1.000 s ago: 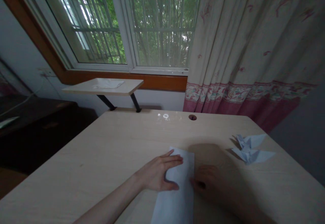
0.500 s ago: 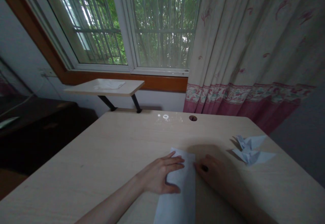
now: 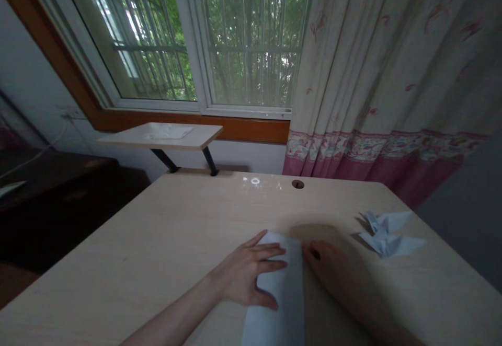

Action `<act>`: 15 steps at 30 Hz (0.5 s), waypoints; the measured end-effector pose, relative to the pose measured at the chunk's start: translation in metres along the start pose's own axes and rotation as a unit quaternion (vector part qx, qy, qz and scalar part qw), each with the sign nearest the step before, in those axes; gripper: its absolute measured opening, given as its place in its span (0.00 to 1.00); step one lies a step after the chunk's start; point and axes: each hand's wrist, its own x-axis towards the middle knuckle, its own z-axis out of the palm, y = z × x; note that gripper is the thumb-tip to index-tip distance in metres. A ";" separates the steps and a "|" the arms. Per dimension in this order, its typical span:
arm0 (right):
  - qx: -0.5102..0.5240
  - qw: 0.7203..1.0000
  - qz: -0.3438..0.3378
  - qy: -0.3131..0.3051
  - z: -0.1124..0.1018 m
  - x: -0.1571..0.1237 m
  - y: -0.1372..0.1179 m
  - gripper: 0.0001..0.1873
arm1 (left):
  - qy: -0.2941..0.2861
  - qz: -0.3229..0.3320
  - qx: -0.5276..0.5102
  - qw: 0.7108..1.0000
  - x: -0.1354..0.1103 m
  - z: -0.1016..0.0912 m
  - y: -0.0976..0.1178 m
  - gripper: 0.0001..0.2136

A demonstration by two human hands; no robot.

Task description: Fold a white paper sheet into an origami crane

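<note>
A long strip of white paper (image 3: pixel 288 296) lies on the table, running toward me and out of the bottom of the view. Spread flat across its left side and upper part, my left hand (image 3: pixel 251 273) presses it with the fingers apart. My right hand (image 3: pixel 323 260) is curled into a loose fist at the paper's right edge, close to the far corner. Its thumb side meets that edge, a dark hollow shows between the curled fingers, and I see nothing held inside.
Two folded paper cranes (image 3: pixel 386 233) stand on the right of the pale wooden table (image 3: pixel 176 220). A cable hole (image 3: pixel 298 184) sits near the far edge. At the back left, a raised shelf (image 3: pixel 196 139) bears some white paper (image 3: pixel 170 130). Curtains (image 3: pixel 353 100) hang beyond.
The fingers of my left hand have spread wider, with the thumb a little nearer me. My right hand has shifted slightly along the paper's edge, and the paper has moved slightly right.
</note>
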 end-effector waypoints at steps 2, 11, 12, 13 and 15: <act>0.019 1.000 -0.012 0.009 0.005 -0.003 0.004 0.16 | 0.009 -0.005 0.023 1.000 0.000 -0.001 0.000 0.33; 0.017 0.982 -0.168 0.079 0.015 -0.006 0.012 0.11 | 0.017 -0.071 0.144 0.987 -0.003 0.004 -0.008 0.33; 0.023 0.978 -0.192 0.077 0.014 -0.006 0.011 0.11 | 0.020 -0.079 0.159 0.984 -0.003 0.006 -0.009 0.31; 0.032 0.974 -0.215 0.071 0.013 -0.007 0.010 0.12 | 0.026 -0.085 0.174 0.981 -0.003 0.008 -0.009 0.30; 0.050 0.964 -0.257 0.052 0.008 -0.010 0.007 0.13 | 0.046 -0.098 0.201 0.974 -0.002 0.010 -0.010 0.26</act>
